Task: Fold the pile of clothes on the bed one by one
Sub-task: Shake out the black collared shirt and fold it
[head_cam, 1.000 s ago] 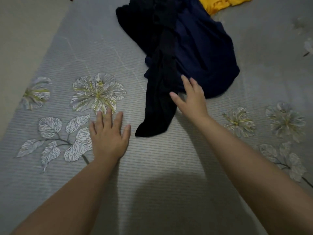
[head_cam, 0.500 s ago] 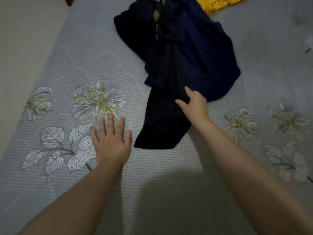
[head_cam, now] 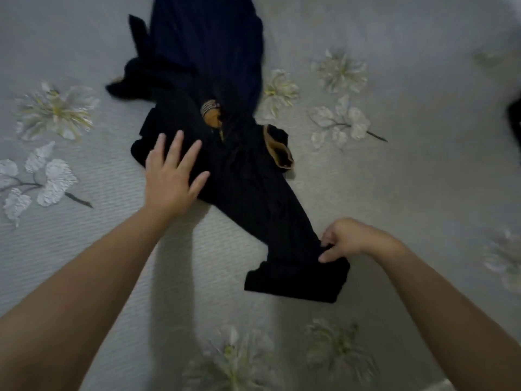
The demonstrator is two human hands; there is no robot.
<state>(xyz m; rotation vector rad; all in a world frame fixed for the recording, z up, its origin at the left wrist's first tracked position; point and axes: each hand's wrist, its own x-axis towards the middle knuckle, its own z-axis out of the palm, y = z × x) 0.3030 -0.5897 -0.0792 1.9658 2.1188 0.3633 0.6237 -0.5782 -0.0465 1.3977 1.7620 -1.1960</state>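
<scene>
Bed holds dark garment, unfolded. Left hand presses flat, grip wide; right hand grip pinches its hem. Folding barely begun; navy garment waits.

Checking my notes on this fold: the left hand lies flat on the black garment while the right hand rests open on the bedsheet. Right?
Not quite. In the head view the right hand pinches the black garment near its lower end, not resting open on the bedsheet. The left hand does lie flat on it.
</scene>
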